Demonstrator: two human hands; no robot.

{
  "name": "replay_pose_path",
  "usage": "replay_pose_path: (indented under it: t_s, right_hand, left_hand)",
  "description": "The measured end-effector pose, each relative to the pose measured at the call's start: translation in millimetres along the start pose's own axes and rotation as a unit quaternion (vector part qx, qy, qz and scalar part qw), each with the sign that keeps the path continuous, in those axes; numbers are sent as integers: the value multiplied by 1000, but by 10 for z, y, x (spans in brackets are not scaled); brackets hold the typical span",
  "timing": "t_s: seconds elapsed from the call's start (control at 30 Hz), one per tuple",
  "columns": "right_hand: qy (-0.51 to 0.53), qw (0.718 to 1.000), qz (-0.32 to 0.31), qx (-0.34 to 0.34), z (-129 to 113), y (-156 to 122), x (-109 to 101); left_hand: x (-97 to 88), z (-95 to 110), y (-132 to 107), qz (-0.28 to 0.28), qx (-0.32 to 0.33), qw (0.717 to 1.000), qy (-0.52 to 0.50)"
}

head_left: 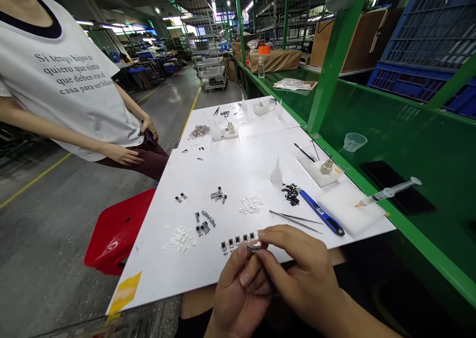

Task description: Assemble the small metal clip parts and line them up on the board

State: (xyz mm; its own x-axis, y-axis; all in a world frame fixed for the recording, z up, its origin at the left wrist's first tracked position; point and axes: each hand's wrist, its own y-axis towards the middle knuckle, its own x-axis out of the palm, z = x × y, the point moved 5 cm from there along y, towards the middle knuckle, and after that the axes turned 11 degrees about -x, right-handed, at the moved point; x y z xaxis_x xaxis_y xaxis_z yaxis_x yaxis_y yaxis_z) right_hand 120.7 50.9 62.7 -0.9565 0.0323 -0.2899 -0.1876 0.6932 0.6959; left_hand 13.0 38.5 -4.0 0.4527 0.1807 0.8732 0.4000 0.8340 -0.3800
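Note:
My left hand (240,293) and my right hand (297,273) meet at the near edge of a white work board (238,169). Between their fingertips they pinch a small metal-and-black component (254,249), partly hidden by my fingers. Just beyond it stands a short row of similar components (237,242). Steel tweezers (295,221) and a blue utility knife (322,211) lie to the right of my right hand. Small heaps of white pieces (250,205) and black pieces (291,194) lie farther up the board.
A person in a white printed T-shirt (63,80) stands left of the board, beside a red stool (119,231). To the right are a green bench (401,149), a syringe (388,192) and a black tablet (397,187). Blue crates (420,45) are stacked behind.

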Motion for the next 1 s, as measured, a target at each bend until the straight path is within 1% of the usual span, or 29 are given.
replay_pose_path:
  t_s: [0.07,0.17,0.27,0.43,0.87,0.93,1.0]
  right_hand:
    - [-7,1000,-1,5,5,-10,7]
    - [-12,1000,3,6,11,-28,23]
    - [-14,1000,16,-7,11,-35,40]
    - [-9,1000,19,-8,27,-27,74]
    - [-17,1000,10,-18,69,-40,100]
    - [-16,1000,9,-19,64,-41,87]
    - [-14,1000,-6,-26,71,-63,41]
  left_hand:
    - [-11,-47,-18,-9,-39,996,-82]
    - [-30,-78,-55,12,-59,988,-140]
    - [-28,-84,-84,36,-59,984,-162]
    - [-24,-84,-94,51,-57,982,-174]
    - [-54,-97,-57,86,-52,981,-163]
    - [-44,-108,-51,90,-45,986,-134]
    - [-68,-74,-87,99,-13,993,-57]
